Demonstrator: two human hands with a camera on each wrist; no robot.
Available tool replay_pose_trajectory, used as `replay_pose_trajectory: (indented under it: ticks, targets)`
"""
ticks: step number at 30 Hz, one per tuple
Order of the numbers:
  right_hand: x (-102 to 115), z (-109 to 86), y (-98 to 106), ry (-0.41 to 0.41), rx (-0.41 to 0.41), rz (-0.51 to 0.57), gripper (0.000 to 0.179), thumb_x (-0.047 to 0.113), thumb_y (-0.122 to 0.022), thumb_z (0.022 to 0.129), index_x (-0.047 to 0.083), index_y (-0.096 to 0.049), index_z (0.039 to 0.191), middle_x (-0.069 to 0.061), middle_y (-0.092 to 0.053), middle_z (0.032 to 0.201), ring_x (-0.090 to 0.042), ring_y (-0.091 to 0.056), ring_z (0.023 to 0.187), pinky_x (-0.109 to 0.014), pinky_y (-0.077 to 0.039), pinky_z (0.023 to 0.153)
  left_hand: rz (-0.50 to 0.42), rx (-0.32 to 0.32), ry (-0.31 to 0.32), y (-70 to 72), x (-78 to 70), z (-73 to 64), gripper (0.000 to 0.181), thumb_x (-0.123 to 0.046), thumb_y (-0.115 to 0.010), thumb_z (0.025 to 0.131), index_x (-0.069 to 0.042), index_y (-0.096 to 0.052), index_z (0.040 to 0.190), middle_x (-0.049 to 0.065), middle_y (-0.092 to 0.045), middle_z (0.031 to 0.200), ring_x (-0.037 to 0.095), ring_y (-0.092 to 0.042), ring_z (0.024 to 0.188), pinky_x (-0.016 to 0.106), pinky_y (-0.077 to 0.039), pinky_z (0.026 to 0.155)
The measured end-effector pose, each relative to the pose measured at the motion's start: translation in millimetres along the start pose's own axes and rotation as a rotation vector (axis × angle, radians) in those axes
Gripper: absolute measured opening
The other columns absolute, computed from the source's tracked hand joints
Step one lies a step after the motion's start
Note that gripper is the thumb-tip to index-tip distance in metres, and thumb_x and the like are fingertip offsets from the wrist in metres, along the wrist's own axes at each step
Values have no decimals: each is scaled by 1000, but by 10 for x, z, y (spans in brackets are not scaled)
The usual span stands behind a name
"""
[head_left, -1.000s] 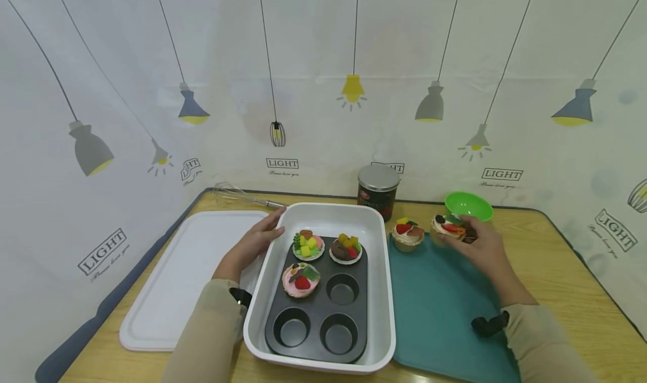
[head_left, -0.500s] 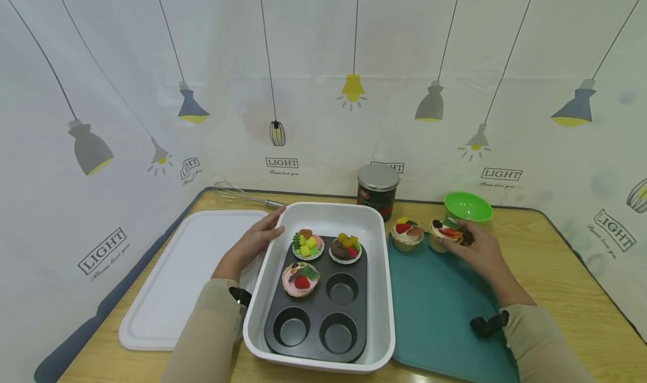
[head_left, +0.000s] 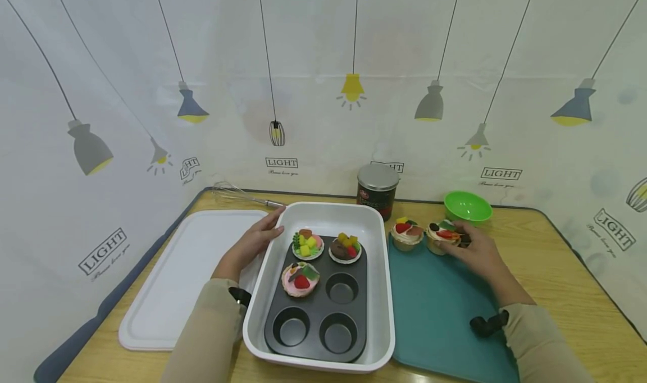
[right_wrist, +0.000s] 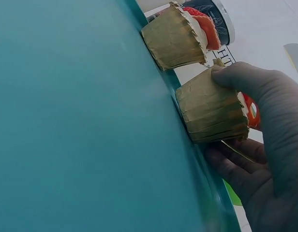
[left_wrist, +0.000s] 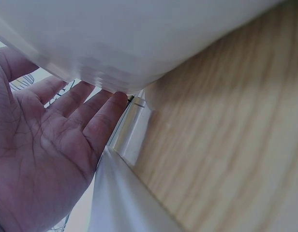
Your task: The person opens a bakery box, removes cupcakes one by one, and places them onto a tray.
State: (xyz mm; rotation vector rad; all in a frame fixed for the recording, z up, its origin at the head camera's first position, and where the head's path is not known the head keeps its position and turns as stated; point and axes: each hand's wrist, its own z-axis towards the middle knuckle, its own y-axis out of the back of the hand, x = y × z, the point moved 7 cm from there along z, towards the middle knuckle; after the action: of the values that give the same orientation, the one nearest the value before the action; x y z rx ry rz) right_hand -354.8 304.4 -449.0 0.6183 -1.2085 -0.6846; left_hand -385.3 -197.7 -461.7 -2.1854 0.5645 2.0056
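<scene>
My right hand (head_left: pixel 477 251) holds a cupcake (right_wrist: pixel 212 106) in a tan paper case, thumb on one side and fingers on the other. Its top (head_left: pixel 443 231) has cream and fruit pieces. The case stands upright on the far edge of the teal mat (head_left: pixel 440 304). Just left of it stands a second cupcake (head_left: pixel 406 235) with red and yellow pieces on cream. My left hand (head_left: pixel 253 242) touches the left outer wall of a deep white tray (head_left: pixel 381 282); in the left wrist view its extended fingers (left_wrist: pixel 103 118) meet that wall.
Inside the white tray lies a dark muffin pan (head_left: pixel 318 310) with several cups, three filled with decorated cakes. Behind stand a lidded espresso tin (head_left: pixel 378 192) and a green bowl (head_left: pixel 468 206). A whisk (head_left: pixel 242 195) and a white board (head_left: pixel 187 282) lie at left.
The cupcake in my right hand has shifted slightly left and down, nearer to the second cupcake, and settled upright at the mat's edge. My left hand has stayed at the tray.
</scene>
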Motion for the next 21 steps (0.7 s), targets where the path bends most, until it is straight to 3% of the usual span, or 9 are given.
replay_pose_trajectory:
  ticks: [7, 14, 21]
  targets:
    - [2, 5, -20, -5, 36, 11, 75, 45, -72, 92, -4, -47, 143, -30, -55, 133, -45, -55, 116, -61, -48, 91, -1, 3, -7, 2, -6, -4, 63, -26, -54, 104, -34, -26, 161, 1, -16, 168, 29, -17, 152, 58, -22, 118]
    - [24, 16, -48, 57, 61, 23, 75, 40, -72, 93, -6, -44, 144, -31, -52, 133, -47, -51, 120, -65, -41, 97, -3, -9, 8, 3, 3, -6, 62, -27, -55, 104, -36, -28, 159, -1, -18, 167, 27, -18, 152, 57, -21, 118]
    - [44, 40, -43, 138, 21, 7, 75, 33, -77, 90, -5, -44, 145, -31, -46, 141, -51, -41, 128, -71, -33, 100, 1, -3, -1, 0, -1, -8, 64, -28, -55, 103, -34, -27, 160, 0, -17, 167, 27, -17, 152, 57, -20, 119]
